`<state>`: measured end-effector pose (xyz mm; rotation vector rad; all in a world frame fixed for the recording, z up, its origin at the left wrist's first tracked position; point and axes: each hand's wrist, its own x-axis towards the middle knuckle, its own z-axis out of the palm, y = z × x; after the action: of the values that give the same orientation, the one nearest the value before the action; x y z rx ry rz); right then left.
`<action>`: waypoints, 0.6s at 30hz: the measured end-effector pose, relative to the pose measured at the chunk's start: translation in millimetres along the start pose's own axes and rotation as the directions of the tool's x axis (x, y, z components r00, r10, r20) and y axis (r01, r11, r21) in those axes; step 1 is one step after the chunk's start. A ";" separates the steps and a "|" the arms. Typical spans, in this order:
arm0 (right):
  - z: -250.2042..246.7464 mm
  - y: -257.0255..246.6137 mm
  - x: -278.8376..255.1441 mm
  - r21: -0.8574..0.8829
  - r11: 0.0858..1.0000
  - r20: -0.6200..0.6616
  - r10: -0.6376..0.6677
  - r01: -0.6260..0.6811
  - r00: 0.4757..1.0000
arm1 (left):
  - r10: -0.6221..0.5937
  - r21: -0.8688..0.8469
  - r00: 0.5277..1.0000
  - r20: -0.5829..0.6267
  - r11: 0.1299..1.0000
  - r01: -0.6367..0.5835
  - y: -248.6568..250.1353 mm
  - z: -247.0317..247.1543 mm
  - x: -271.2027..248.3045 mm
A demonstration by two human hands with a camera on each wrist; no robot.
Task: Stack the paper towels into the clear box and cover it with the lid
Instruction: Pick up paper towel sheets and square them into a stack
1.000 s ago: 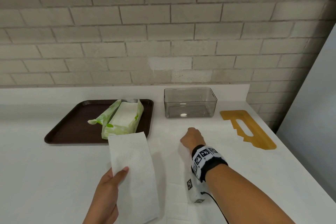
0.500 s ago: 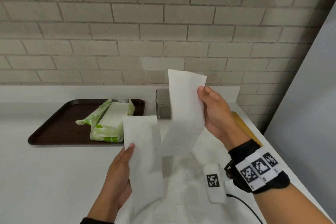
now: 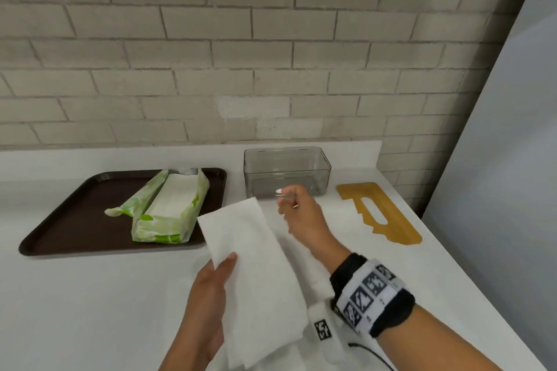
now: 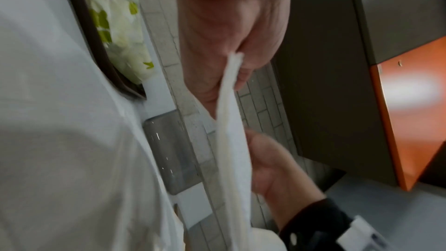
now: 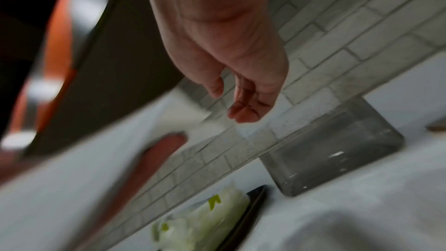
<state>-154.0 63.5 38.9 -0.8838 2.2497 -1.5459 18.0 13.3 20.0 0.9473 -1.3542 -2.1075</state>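
left hand (image 3: 208,295) pinches folded paper towels (image 3: 256,274) over counter's front edge | right hand (image 3: 301,214) loose, empty | clear box (image 3: 286,172) at back edge, empty | advice: square edges, lower flat

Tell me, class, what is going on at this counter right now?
A person is gathering paper towels to fill the clear box. The left hand pinches a folded stack of towels above the white counter, while the right hand hangs beside it, holding nothing. The box holds no towels, and its wooden lid lies to its right. An opened green towel pack sits on the brown tray.
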 end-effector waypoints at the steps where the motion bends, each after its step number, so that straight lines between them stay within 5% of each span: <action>1: -3.5 7.5 12.3 0.013 0.997 0.007 0.075 -0.075 0.997 | 0.002 -0.008 1.000 -0.010 1.000 -0.002 0.1 -6.2 -1.9; 4: -2.6 35.5 40.4 -0.224 0.948 0.067 0.245 -0.225 0.967 | 0.017 -0.027 0.998 -0.060 0.999 -0.019 -0.6 -25.8 -7.6; 8: 21.6 55.7 42.1 -0.561 0.798 0.132 0.348 -0.219 0.928 | 0.024 -0.023 0.987 -0.158 0.999 -0.028 -5.8 -49.4 -10.7; 13: 42.1 60.1 43.4 -0.633 0.751 0.170 0.371 -0.187 0.913 | 0.032 -0.005 0.976 -0.215 0.999 -0.034 -8.8 -64.4 -15.2; 18: 20.6 41.5 52.4 -0.441 0.896 0.179 0.141 -0.049 0.974 | 0.056 -0.034 0.985 -0.163 0.997 -0.063 -10.3 -62.9 -12.2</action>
<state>-197.3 25.8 -1.1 -0.9744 2.4760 -0.8682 73.2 -11.6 -3.2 1.0255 -1.2406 -1.9595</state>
